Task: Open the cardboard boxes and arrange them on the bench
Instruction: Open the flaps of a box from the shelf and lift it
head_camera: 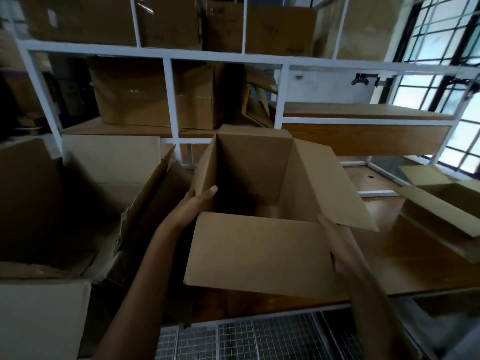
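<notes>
**Open carton held at both sides on the desk**

Wire mesh panels [259, 339] lie nearest the camera, below the front edge of the wooden desk [415, 266]. Both forearms reach forward over this edge to the open cardboard box [259, 253] standing at the centre of the desk.

Left hand [193, 203]: grip closed on the box's left wall, thumb laid over the top edge and pointing into the box, fingers hidden outside the wall.

Right hand [335, 240]: placed against the box's right side, at the junction of the near flap and the right flap. The fingers are partly hidden and blurred; grip state cannot be determined.

Box condition: all four top flaps are open. The near flap folds down toward the camera; the right flap angles outward.

Adjacent items: a larger open carton [104, 183] stands just beside the box on the left. Another open box [446, 203] lies on the desk to the right, apart from the centre box. White shelving [171, 100] behind carries closed cartons.
</notes>
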{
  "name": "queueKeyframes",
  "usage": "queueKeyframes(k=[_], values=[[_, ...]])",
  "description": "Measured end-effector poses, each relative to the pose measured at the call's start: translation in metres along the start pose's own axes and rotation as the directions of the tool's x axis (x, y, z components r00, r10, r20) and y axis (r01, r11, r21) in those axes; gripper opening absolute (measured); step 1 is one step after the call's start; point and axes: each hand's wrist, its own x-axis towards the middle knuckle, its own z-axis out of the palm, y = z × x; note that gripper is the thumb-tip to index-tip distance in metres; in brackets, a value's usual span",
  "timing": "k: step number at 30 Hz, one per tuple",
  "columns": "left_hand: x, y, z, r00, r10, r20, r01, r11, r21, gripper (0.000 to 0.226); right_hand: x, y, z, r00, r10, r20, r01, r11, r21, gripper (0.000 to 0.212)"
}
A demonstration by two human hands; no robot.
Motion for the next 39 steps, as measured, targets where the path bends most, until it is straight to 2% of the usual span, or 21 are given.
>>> queueKeyframes(k=[5, 8, 9, 11, 14, 15, 17, 18, 19, 21, 23, 24, 26, 28, 29, 30, 32, 33, 35, 37, 39], values=[[-0.048, 0.004, 0.01, 0.997, 0.008, 0.073, -0.011, 0.999, 0.034, 0.127, -0.049, 0.017, -0.018, 0.997, 0.046, -0.063, -0.037, 0.991, 0.128, 0.048], [-0.084, 0.011, 0.016, 0.996, 0.021, 0.092, -0.028, 0.997, 0.072, 0.12, -0.074, 0.035, -0.035, 0.991, 0.091, -0.102, -0.069, 0.977, 0.201, 0.072], [-0.096, 0.015, 0.018, 0.995, 0.043, 0.093, -0.05, 0.996, 0.08, 0.114, -0.084, 0.036, -0.041, 0.991, 0.089, -0.101, -0.064, 0.971, 0.231, 0.072], [-0.119, 0.026, 0.016, 0.989, 0.094, 0.112, -0.105, 0.99, 0.097, 0.105, -0.11, 0.03, -0.049, 0.993, 0.054, -0.106, -0.023, 0.961, 0.275, 0.049], [-0.156, 0.052, 0.005, 0.969, 0.184, 0.165, -0.204, 0.972, 0.114, 0.123, -0.143, 0.019, -0.059, 0.991, 0.003, -0.135, 0.04, 0.949, 0.313, 0.032], [-0.173, 0.065, 0.002, 0.964, 0.22, 0.151, -0.241, 0.962, 0.132, 0.117, -0.153, 0.013, -0.061, 0.99, -0.014, -0.141, 0.06, 0.943, 0.326, 0.031], [-0.204, 0.09, -0.009, 0.954, 0.295, 0.048, -0.298, 0.948, 0.111, 0.079, -0.174, -0.003, -0.065, 0.987, -0.042, -0.154, 0.093, 0.935, 0.341, 0.031], [-0.217, 0.1, -0.018, 0.947, 0.315, -0.064, -0.308, 0.946, 0.096, 0.065, -0.187, -0.013, -0.065, 0.987, -0.057, -0.151, 0.108, 0.93, 0.352, 0.028], [-0.225, 0.109, -0.031, 0.924, 0.337, -0.179, -0.324, 0.941, 0.097, 0.067, -0.196, -0.022, -0.067, 0.985, -0.074, -0.155, 0.125, 0.929, 0.35, 0.021], [-0.242, 0.122, -0.06, 0.848, 0.401, -0.346, -0.39, 0.915, 0.104, 0.085, -0.219, -0.045, -0.065, 0.976, -0.118, -0.181, 0.179, 0.91, 0.374, 0.011], [-0.263, 0.129, -0.083, 0.778, 0.447, -0.441, -0.512, 0.858, -0.033, 0.08, -0.24, -0.067, -0.059, 0.968, -0.154, -0.196, 0.225, 0.877, 0.424, 0.022], [-0.275, 0.131, -0.091, 0.757, 0.448, -0.476, -0.579, 0.797, -0.17, 0.068, -0.25, -0.075, -0.054, 0.965, -0.174, -0.197, 0.245, 0.868, 0.432, 0.023], [-0.295, 0.132, -0.103, 0.77, 0.445, -0.457, -0.634, 0.611, -0.474, 0.041, -0.256, -0.088, -0.043, 0.968, -0.198, -0.157, 0.248, 0.854, 0.457, 0.021], [-0.308, 0.13, -0.108, 0.784, 0.492, -0.378, -0.603, 0.459, -0.653, 0.048, -0.258, -0.102, -0.028, 0.969, -0.217, -0.114, 0.245, 0.84, 0.485, 0.022], [-0.314, 0.129, -0.109, 0.787, 0.508, -0.351, -0.593, 0.464, -0.659, 0.055, -0.26, -0.11, -0.018, 0.967, -0.237, -0.099, 0.254, 0.842, 0.477, 0.022], [-0.32, 0.129, -0.108, 0.794, 0.525, -0.308, -0.584, 0.517, -0.625, 0.058, -0.261, -0.118, -0.008, 0.963, -0.259, -0.079, 0.264, 0.837, 0.48, 0.022], [-0.33, 0.136, -0.114, 0.81, 0.548, -0.209, -0.574, 0.667, -0.474, 0.058, -0.266, -0.136, 0.017, 0.955, -0.29, -0.066, 0.285, 0.828, 0.483, 0.026], [-0.331, 0.141, -0.123, 0.8, 0.565, -0.201, -0.594, 0.702, -0.393, 0.056, -0.267, -0.143, 0.029, 0.948, -0.309, -0.083, 0.311, 0.828, 0.466, 0.029], [-0.334, 0.154, -0.151, 0.796, 0.57, -0.205, -0.604, 0.722, -0.338, 0.06, -0.276, -0.157, 0.056, 0.938, -0.333, -0.097, 0.341, 0.833, 0.436, 0.029], [-0.335, 0.166, -0.183, 0.796, 0.556, -0.239, -0.604, 0.71, -0.361, 0.065, -0.286, -0.169, 0.083, 0.928, -0.364, -0.083, 0.362, 0.825, 0.435, 0.025], [-0.332, 0.173, -0.215, 0.8, 0.5, -0.333, -0.6, 0.686, -0.411, 0.055, -0.293, -0.178, 0.113, 0.927, -0.371, -0.059, 0.357, 0.82, 0.448, 0.02]])
